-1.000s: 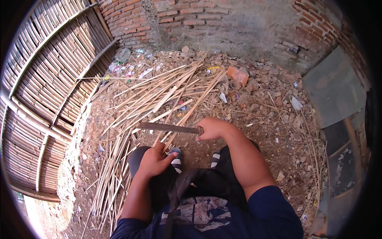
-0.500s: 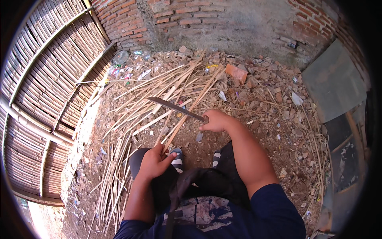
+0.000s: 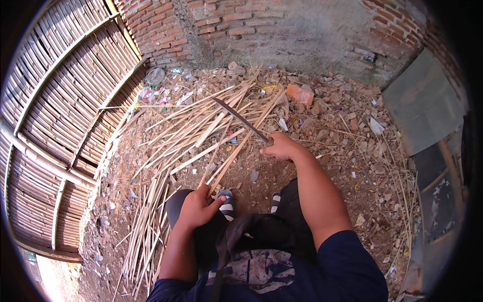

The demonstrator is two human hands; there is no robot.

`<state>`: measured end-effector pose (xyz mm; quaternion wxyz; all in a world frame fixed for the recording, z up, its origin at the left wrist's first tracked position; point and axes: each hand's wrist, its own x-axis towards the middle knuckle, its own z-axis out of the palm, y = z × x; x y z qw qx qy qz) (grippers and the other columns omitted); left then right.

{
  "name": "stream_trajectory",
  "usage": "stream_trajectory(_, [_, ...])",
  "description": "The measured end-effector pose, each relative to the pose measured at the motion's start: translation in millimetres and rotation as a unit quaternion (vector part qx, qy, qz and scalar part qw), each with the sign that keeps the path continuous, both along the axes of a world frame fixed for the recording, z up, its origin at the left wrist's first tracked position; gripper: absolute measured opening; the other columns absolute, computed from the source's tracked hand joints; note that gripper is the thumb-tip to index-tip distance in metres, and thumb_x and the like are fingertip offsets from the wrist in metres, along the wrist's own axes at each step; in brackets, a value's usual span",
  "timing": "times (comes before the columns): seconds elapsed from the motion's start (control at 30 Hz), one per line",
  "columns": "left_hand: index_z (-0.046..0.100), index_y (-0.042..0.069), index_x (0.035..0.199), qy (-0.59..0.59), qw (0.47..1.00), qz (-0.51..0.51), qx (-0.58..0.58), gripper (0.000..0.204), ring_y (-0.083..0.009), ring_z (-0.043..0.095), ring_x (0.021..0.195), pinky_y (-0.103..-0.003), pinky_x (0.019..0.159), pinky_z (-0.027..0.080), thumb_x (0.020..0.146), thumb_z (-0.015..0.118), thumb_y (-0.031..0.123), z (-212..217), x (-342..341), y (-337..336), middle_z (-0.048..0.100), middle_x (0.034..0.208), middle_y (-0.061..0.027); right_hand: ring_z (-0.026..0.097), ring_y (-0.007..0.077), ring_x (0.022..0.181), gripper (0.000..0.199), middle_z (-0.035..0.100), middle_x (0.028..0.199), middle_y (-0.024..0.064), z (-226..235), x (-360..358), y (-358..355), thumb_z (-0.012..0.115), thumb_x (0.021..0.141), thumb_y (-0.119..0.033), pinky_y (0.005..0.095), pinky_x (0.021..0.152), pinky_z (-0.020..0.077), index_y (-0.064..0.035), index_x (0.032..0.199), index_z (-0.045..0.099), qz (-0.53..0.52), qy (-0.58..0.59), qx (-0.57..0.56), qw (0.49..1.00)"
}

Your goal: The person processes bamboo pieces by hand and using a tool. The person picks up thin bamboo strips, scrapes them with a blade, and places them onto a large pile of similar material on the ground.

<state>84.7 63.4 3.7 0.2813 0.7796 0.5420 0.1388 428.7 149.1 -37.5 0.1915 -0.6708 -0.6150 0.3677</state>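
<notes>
In my right hand point(image 3: 280, 147) is the handle of a machete point(image 3: 240, 119), fingers closed round it. Its long, dark, slightly curved blade points up and left, across the view of the bamboo pile. Near my left knee, my left hand point(image 3: 197, 209) is closed on the near end of pale bamboo strips point(image 3: 232, 160), which run away toward the far pile. Exactly how many strips lie in its grip is hidden by the fingers. The blade appears apart from the held strips near my left hand.
Many split bamboo strips point(image 3: 146, 229) lie to my left, with a crossed heap point(image 3: 206, 118) ahead. Broken brick, including an orange block point(image 3: 300, 94), and litter cover the ground. A brick wall point(image 3: 282, 35) stands ahead, a bamboo fence point(image 3: 65, 95) left, and a grey panel point(image 3: 425, 103) right.
My right hand has moved slightly away and right, and the machete's tip has swung farther away and right. My left hand keeps its hold near the knee.
</notes>
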Motion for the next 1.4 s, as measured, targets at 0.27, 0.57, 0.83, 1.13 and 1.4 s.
stream_trajectory(0.27, [0.063,-0.002,0.094,-0.015,1.000,0.012,-0.013,0.044,-0.0289,0.063,0.066,-0.041,0.065,0.049,0.088,0.077,0.040,4.3,3.6,-2.8,0.063,0.069,-0.0141,0.070,0.0362,0.094,0.046,0.072,0.096,0.0192,6.1,-51.6,-21.0,0.081,0.078,-0.039,0.0446,0.083,0.0534,-0.0053,0.108,0.072,0.178,-0.058,0.012,0.982])
stream_trajectory(0.57, [0.062,-0.003,0.096,-0.030,0.999,0.008,-0.024,0.043,-0.0251,0.062,0.067,-0.039,0.065,0.048,0.088,0.077,0.037,3.0,-2.2,0.2,0.062,0.071,-0.0129,0.068,0.0199,0.072,0.043,0.071,0.081,0.0129,-2.6,-15.0,-2.3,0.082,0.081,-0.037,0.0370,0.067,0.0533,-0.0017,0.105,0.072,0.036,0.065,-0.006,0.997])
stream_trajectory(0.83, [0.060,-0.001,0.092,-0.052,0.998,-0.003,-0.031,0.041,-0.0186,0.056,0.063,-0.035,0.061,0.046,0.089,0.078,0.036,0.1,-0.9,1.9,0.059,0.068,-0.0095,0.072,0.0286,0.080,0.055,0.073,0.098,0.0161,-8.6,-16.0,-4.7,0.080,0.080,-0.039,0.0392,0.075,0.0551,-0.0044,0.121,0.069,0.078,-0.012,0.073,0.994])
stream_trajectory(1.13, [0.061,-0.001,0.094,-0.066,0.997,-0.003,-0.031,0.038,-0.0121,0.048,0.061,-0.033,0.056,0.041,0.089,0.079,0.032,-0.8,-4.5,-1.4,0.052,0.063,-0.0018,0.071,0.0272,0.086,0.041,0.073,0.088,0.0125,3.6,-46.3,-15.9,0.081,0.079,-0.039,0.0406,0.080,0.0533,-0.0058,0.103,0.074,0.206,-0.019,0.067,0.976])
stream_trajectory(1.4, [0.060,-0.001,0.094,-0.094,0.995,-0.008,-0.040,0.035,-0.0082,0.045,0.064,-0.029,0.057,0.040,0.090,0.078,0.028,-3.1,-4.3,1.0,0.050,0.067,0.0008,0.070,0.0324,0.094,0.056,0.073,0.099,0.0180,6.5,3.6,-6.0,0.081,0.079,-0.043,0.0421,0.084,0.0528,-0.0012,0.114,0.069,0.003,0.090,0.008,0.996])
